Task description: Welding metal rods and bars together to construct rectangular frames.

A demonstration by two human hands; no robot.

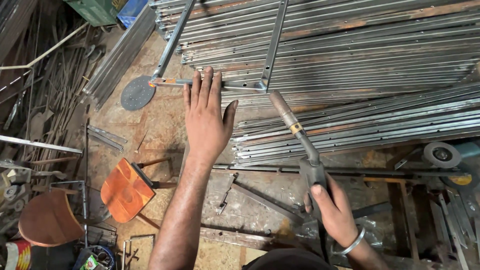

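— Where's the left hand?
— Flat, fingers apart, on the steel frame atop the stacked bars.
— And the right hand?
— Clamped on the welding torch, tip near the frame's corner.

A small green printed packet and a red-and-white printed can sit at the bottom-left corner.
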